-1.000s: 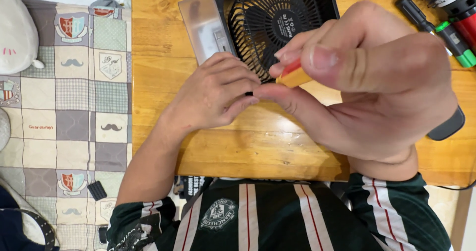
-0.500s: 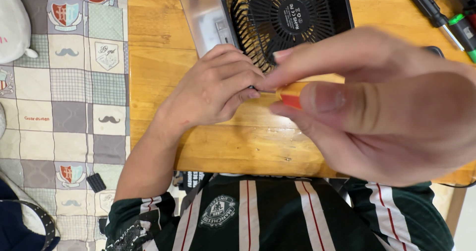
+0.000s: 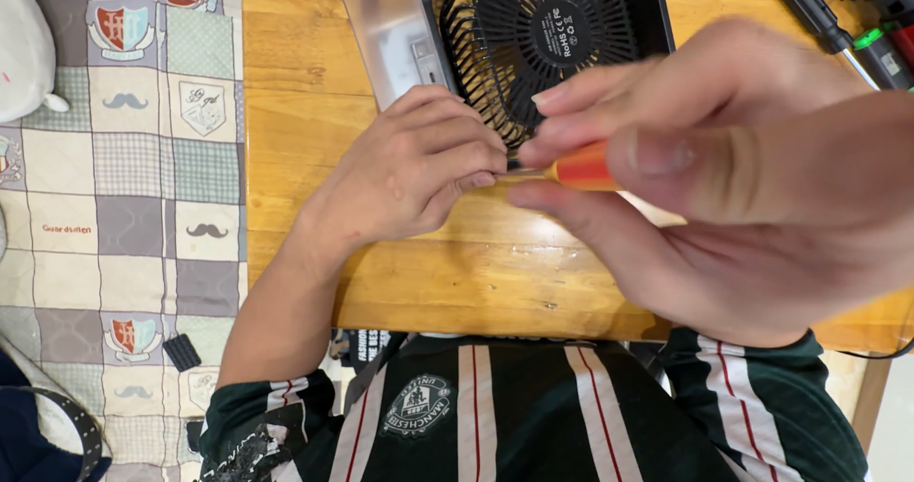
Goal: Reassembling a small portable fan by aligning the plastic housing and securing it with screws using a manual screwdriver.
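Note:
A black fan (image 3: 543,39) with a round grille lies on the wooden table (image 3: 305,110). My left hand (image 3: 409,168) rests curled against the grille's lower left rim, fingers bent onto it. My right hand (image 3: 724,177), large and close to the camera, pinches a small screwdriver with an orange handle (image 3: 581,170). Its thin shaft points left and meets the fingertips of my left hand at the fan's edge. The tip is hidden.
A clear plastic panel (image 3: 395,30) lies left of the fan. Black and green-tipped tools (image 3: 843,30) lie at the table's top right. A patchwork cloth (image 3: 114,158) covers the floor on the left, with a small black piece (image 3: 181,351) on it.
My right hand has shifted slightly right and up, turning the orange handle more level. The view has drifted, so the fan sits a little further right. My left hand stays on the grille.

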